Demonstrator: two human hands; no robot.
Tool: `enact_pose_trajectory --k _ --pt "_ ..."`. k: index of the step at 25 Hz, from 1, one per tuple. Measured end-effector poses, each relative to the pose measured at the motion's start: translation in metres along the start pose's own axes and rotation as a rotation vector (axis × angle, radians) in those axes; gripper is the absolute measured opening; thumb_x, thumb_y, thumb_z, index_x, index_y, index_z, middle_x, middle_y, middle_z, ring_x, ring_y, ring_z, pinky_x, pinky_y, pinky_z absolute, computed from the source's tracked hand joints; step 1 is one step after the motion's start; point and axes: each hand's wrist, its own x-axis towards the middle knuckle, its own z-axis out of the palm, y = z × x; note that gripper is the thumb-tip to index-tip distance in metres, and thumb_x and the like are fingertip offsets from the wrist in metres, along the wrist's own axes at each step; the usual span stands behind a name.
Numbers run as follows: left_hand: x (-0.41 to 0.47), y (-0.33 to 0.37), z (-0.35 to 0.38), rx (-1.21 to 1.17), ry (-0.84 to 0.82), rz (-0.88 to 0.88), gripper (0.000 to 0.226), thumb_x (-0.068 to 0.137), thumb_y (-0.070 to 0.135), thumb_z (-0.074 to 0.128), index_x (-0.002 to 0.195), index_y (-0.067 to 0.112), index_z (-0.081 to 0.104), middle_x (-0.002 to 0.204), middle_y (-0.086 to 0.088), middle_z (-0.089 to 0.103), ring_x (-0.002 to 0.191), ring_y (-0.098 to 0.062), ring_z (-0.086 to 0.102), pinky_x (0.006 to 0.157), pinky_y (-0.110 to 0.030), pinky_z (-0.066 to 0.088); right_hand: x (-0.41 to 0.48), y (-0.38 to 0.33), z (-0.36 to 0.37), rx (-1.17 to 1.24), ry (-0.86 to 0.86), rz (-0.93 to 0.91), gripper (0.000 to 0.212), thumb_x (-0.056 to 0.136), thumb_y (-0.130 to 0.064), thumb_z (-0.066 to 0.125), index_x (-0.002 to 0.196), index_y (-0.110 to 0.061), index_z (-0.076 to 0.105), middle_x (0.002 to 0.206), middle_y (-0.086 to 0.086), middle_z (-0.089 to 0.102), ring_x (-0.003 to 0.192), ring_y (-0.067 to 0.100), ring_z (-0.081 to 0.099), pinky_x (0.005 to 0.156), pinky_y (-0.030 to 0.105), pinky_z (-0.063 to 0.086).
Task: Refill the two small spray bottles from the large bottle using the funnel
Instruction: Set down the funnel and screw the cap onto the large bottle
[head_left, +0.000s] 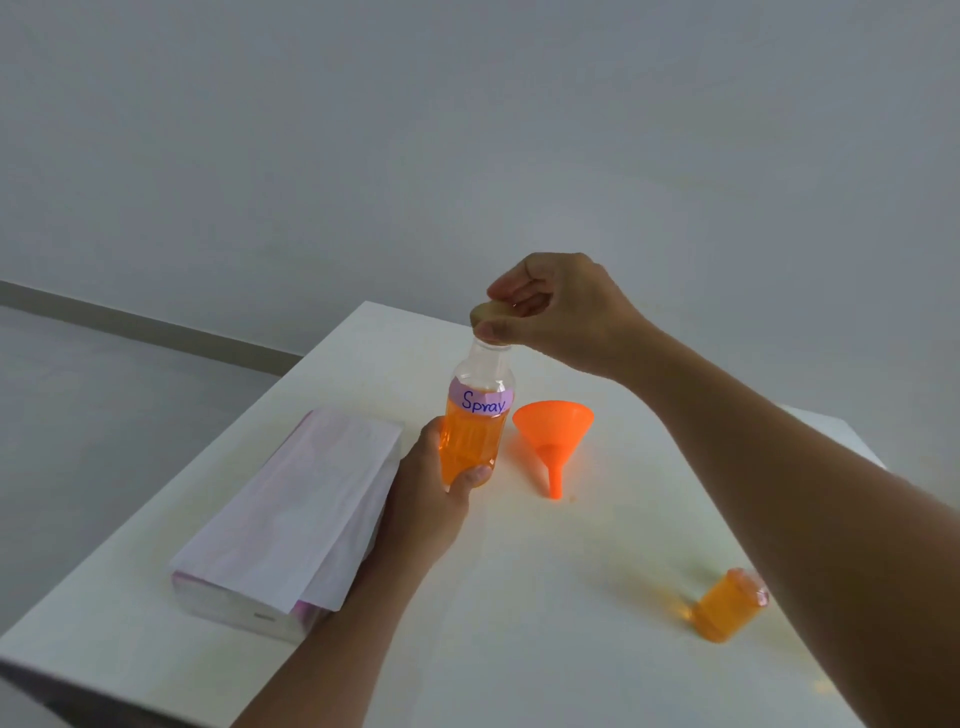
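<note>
Orange liquid fills the lower half of the large bottle (475, 415) labelled "Spray", which stands upright on the white table (519, 597); my left hand (436, 499) has its grip wrapped shut around the bottle's base, and my right hand (550, 312) pinches the cap (488, 317) at its top. Just right of that bottle lies the orange funnel (553, 436), spout toward me. One small spray bottle (727, 605) sits well right and nearer me, the tissue pack (291, 509) just left.

A white paper-wrapped pack (291, 514) lies on the white table (545, 649).
</note>
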Motion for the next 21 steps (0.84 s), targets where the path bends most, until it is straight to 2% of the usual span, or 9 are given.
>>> enact_pose_trajectory --k 2,4,7,9,12,15,18,20,21 --pt "0.0 0.002 0.001 0.041 -0.014 -0.008 0.067 0.087 0.047 0.064 0.143 0.02 0.037 0.137 0.0 0.054 0.122 -0.022 0.055 0.101 -0.037 0.048 0.003 -0.002 -0.007 -0.109 -0.112 -0.045 0.051 0.085 -0.024 0.082 0.133 -0.022 0.065 0.11 -0.006 0.074 0.097 0.008 0.07 0.087 0.02 0.057" --pt "0.001 0.004 0.002 0.089 -0.027 -0.013 0.068 0.089 0.047 0.06 0.145 0.02 0.033 0.142 0.0 0.049 0.127 -0.023 0.051 0.104 -0.035 0.042 0.006 -0.008 -0.012 -0.229 -0.181 -0.104 0.05 0.09 -0.012 0.075 0.137 -0.026 0.064 0.123 -0.004 0.072 0.105 0.012 0.068 0.094 0.029 0.057" --pt "0.002 0.004 0.002 0.116 -0.034 -0.009 0.069 0.09 0.046 0.059 0.147 0.02 0.03 0.145 0.0 0.047 0.13 -0.023 0.049 0.105 -0.033 0.04 0.008 -0.018 -0.014 -0.402 -0.25 -0.185 0.05 0.088 0.007 0.063 0.126 -0.025 0.07 0.124 -0.004 0.07 0.107 0.016 0.067 0.091 0.033 0.058" --pt "0.003 0.004 0.001 0.118 -0.036 -0.007 0.068 0.09 0.046 0.059 0.146 0.02 0.03 0.144 0.0 0.048 0.129 -0.022 0.05 0.103 -0.032 0.04 0.009 -0.025 -0.015 -0.496 -0.293 -0.206 0.049 0.087 0.009 0.062 0.123 -0.023 0.069 0.118 -0.004 0.07 0.104 0.018 0.066 0.08 0.027 0.057" --pt "0.001 0.004 0.002 0.111 -0.025 0.008 0.067 0.09 0.045 0.061 0.145 0.019 0.032 0.142 0.0 0.05 0.127 -0.022 0.051 0.101 -0.03 0.04 0.009 -0.027 -0.015 -0.588 -0.231 -0.178 0.018 0.091 -0.029 0.072 0.1 -0.014 0.074 0.09 -0.002 0.072 0.083 0.022 0.071 0.062 0.022 0.049" --pt "0.002 0.004 0.001 0.098 -0.023 0.012 0.067 0.09 0.043 0.062 0.145 0.019 0.033 0.141 0.0 0.051 0.127 -0.022 0.052 0.101 -0.03 0.041 0.01 -0.029 -0.006 -0.646 -0.159 -0.143 0.062 0.091 -0.064 0.06 0.063 -0.009 0.058 0.054 0.002 0.06 0.046 0.019 0.061 0.052 0.029 0.049" --pt "0.003 0.004 0.002 0.108 -0.023 0.004 0.068 0.09 0.044 0.061 0.146 0.019 0.032 0.144 0.0 0.049 0.129 -0.023 0.051 0.104 -0.033 0.041 0.012 -0.036 -0.003 -0.931 -0.06 -0.114 0.079 0.086 -0.084 0.038 0.056 -0.011 0.042 0.054 0.0 0.042 0.048 0.015 0.04 0.054 0.028 0.031" --pt "0.003 0.004 0.002 0.11 -0.027 0.005 0.068 0.09 0.045 0.06 0.147 0.02 0.032 0.144 0.0 0.049 0.13 -0.023 0.05 0.104 -0.033 0.04 0.015 -0.031 -0.011 -0.838 -0.111 -0.001 0.085 0.077 -0.093 0.034 0.063 -0.012 0.053 0.062 0.0 0.051 0.057 0.017 0.049 0.059 0.029 0.037" --pt "0.003 0.003 0.002 0.108 -0.03 0.006 0.068 0.09 0.046 0.06 0.146 0.02 0.032 0.144 0.0 0.049 0.13 -0.023 0.05 0.104 -0.033 0.04 0.017 -0.027 -0.016 -0.711 -0.183 0.018 0.082 0.075 -0.093 0.041 0.078 -0.015 0.066 0.076 -0.001 0.062 0.07 0.018 0.059 0.068 0.032 0.047"
